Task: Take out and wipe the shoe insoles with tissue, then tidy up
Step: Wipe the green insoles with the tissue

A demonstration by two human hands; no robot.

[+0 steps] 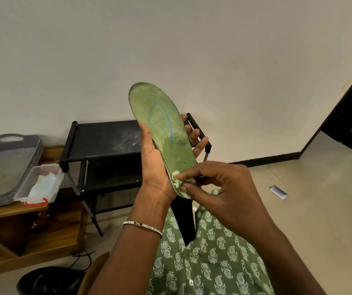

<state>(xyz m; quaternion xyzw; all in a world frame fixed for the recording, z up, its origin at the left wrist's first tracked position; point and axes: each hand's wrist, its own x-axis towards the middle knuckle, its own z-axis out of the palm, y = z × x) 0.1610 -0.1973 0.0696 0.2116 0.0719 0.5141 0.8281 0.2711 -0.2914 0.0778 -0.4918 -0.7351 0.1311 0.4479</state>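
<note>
A worn green insole (160, 124) with a blue oval mark is held up in front of me, toe end pointing up and away. My left hand (156, 165) grips it from behind, thumb on the left edge and fingertips showing at the right edge. My right hand (217, 188) pinches a small crumpled wad of tissue (178, 181) and presses it onto the heel end of the insole. A black shoe (49, 282) lies on the floor at the lower left, partly cut off by the frame.
A black metal shoe rack (102, 141) stands against the wall behind the insole. On a low wooden table (11, 211) at left sit a grey basket tray (4, 167) and a clear box of tissues (41, 184). A small white packet (278, 192) lies on the floor at right.
</note>
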